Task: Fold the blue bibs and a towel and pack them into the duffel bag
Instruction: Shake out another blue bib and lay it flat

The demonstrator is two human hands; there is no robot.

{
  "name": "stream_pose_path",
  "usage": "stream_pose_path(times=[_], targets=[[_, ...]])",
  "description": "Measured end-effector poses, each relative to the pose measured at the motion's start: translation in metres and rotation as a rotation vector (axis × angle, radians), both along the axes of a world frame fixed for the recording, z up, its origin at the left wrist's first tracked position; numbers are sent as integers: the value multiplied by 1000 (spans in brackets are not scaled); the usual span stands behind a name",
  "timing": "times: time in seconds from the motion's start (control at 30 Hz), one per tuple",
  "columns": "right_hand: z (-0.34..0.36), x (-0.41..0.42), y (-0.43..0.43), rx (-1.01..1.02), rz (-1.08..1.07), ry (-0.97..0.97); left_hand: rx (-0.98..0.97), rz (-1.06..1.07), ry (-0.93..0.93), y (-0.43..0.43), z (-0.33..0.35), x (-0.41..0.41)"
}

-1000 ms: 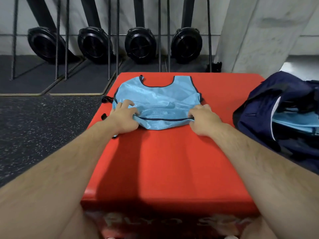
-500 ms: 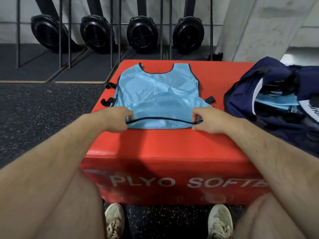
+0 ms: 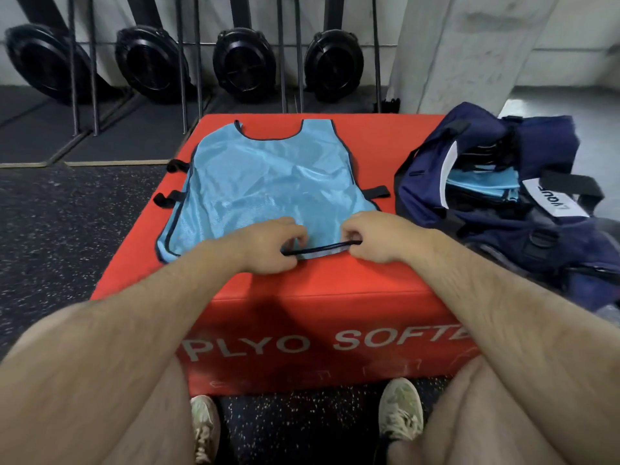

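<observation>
A light blue bib with dark trim and black side straps lies spread flat on the red plyo box, neck hole at the far end. My left hand and my right hand both pinch its near hem, close together near the middle of that edge. A navy duffel bag stands open on the box's right side. Folded blue bibs show inside it. No towel is in view.
The box's front face reads PLYO SOFT. Several black wheeled machines stand upright against the far wall behind metal bars. A concrete pillar rises at the back right. Speckled rubber floor lies left of the box; my shoes touch its base.
My hands pulled the bib's near layer toward me and spread it flat, then slid inward along the near hem until close together. The camera tilted down, showing the box's front and my shoes.
</observation>
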State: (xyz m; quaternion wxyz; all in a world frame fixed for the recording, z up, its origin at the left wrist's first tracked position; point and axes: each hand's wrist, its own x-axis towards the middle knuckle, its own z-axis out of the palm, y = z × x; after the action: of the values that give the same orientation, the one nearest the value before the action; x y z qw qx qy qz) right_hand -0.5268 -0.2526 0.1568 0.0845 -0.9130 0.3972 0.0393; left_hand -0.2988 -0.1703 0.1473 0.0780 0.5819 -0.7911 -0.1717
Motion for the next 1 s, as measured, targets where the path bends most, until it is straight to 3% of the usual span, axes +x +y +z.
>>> stream_pose_path(times=[0.1, 0.23, 0.3, 0.37, 0.43, 0.5, 0.7, 0.8, 0.9, 1.0], targets=[[7, -3, 1, 96, -20, -5, 79, -2, -40, -4, 10, -13], [22, -3, 10, 472, -82, -63, 312, 115, 41, -7, 16, -23], [24, -3, 8, 532, -136, -140, 278, 111, -23, -14, 13, -27], [23, -5, -4, 323, -169, -150, 86, 73, -140, -24, 5, -29], [19, -8, -20, 46, -193, -127, -76, 43, -106, -36, -4, -31], [12, -13, -34, -40, -254, -124, -194, 11, -43, -47, -11, -36], [6, -15, -53, -105, -336, 168, -110, 16, -139, -68, -17, -45], [17, -13, -60, -23, -358, 234, -113, 23, -96, -78, -10, -42], [24, -8, -72, 77, -396, 176, -157, 55, -29, -98, -6, -46], [19, 0, -93, 27, -432, 17, -247, 142, 90, -127, -9, -50]])
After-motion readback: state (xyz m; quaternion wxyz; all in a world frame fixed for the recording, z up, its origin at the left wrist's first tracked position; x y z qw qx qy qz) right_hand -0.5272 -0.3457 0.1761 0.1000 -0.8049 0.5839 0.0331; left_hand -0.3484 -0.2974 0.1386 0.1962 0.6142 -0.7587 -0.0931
